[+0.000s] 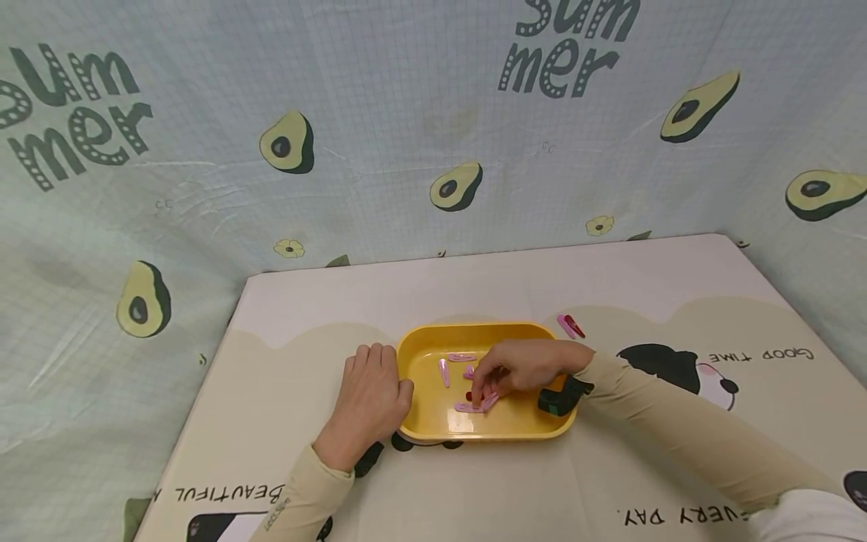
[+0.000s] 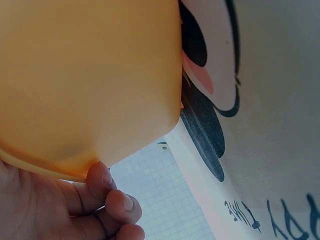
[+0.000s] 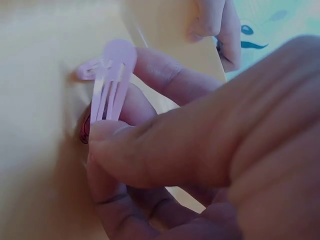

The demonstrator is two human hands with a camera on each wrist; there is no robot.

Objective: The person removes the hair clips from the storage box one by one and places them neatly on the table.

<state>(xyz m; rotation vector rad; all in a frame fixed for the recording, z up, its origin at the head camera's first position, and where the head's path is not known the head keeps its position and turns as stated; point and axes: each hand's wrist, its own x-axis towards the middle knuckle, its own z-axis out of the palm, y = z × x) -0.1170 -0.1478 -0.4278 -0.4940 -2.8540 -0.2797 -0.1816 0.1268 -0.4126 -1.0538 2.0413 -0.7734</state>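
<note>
A yellow tray (image 1: 433, 433) with a raised rim lies in front of me. My left hand (image 1: 369, 403) grips its left rim; in the left wrist view the curled fingers (image 2: 102, 180) are at the rim's underside. Over the tray, my right hand (image 1: 518, 366) pinches a pink snap hair clip (image 3: 114, 80) between thumb and fingertips. Behind that clip, another pink clip (image 3: 89, 70) and a red clip (image 3: 85, 127) show in the right wrist view. Inside the tray lie several more pink clips, one near the back (image 1: 463, 357) and one upright to the left (image 1: 444, 373).
Outside the tray's back right corner, a pink clip (image 1: 566, 326) and a red clip (image 1: 575, 327) lie side by side on the printed tablecloth (image 1: 325, 301). A curtain (image 1: 366, 150) with avocado prints hangs behind the table. A dark wrist-worn device (image 1: 565, 397) overhangs the tray's right end.
</note>
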